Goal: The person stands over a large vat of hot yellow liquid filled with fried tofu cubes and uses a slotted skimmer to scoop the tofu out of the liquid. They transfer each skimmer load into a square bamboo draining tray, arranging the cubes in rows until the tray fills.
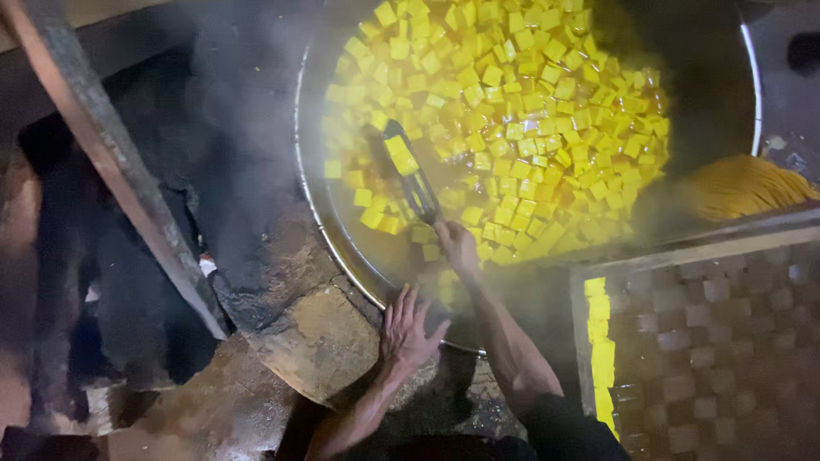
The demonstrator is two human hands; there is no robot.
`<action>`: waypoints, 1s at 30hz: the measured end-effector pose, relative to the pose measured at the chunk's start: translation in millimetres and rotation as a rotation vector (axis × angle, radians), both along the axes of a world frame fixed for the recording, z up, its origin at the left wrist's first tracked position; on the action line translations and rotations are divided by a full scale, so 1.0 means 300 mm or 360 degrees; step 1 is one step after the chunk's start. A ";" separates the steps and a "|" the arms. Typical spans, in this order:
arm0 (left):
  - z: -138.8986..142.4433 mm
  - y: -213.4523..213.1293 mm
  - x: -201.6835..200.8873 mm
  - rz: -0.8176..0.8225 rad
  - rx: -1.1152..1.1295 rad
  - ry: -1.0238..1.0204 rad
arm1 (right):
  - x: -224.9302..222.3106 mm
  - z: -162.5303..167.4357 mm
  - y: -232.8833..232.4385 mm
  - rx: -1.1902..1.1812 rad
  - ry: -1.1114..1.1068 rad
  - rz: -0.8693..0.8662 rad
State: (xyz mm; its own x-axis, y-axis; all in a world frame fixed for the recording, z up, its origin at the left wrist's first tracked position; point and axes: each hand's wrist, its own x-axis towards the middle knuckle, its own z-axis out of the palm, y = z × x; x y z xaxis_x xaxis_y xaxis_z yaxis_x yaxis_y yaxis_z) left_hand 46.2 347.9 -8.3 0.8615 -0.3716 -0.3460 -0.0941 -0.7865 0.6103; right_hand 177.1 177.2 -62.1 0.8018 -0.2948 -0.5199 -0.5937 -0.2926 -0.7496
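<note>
The left hand is laid flat with fingers spread on the near rim of the wide metal pan, apparently as a brace beside the stone surround. Just beyond, the right hand is clamped on the handle of a slotted ladle, held low so that a few cubes are carried on its blade. Farther off, the yellow cubes are left floating in steaming yellow liquid across the pan.

Wok top cut off by frame edge; steam blurs yellow cubes; tray cropped right

A rough stone hearth carries the wide metal pan; a wooden tray sits beside.
</note>
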 end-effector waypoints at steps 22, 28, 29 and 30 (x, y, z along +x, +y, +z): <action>0.035 -0.014 -0.021 0.0005 0.0014 -0.0050 | -0.010 0.001 -0.201 -0.0203 0.0189 -0.0284; 0.015 -0.007 -0.014 -0.0060 0.0165 0.0004 | 0.107 0.049 -0.151 -0.0131 -0.0190 -0.0338; 0.023 -0.009 -0.009 -0.0015 0.0166 0.0040 | 0.097 0.071 -0.141 -0.0095 -0.0197 -0.0351; 0.034 -0.012 -0.004 0.0030 0.0165 0.0076 | 0.081 0.098 -0.134 -0.0063 -0.0206 -0.0364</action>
State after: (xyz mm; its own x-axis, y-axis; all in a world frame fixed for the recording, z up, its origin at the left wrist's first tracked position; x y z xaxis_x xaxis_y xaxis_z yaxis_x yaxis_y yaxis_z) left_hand 45.1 344.2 1.9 0.8498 -0.3154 -0.4223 -0.0514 -0.8469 0.5292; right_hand 201.3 137.2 -32.7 0.7712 -0.4939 -0.4017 -0.5474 -0.1924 -0.8144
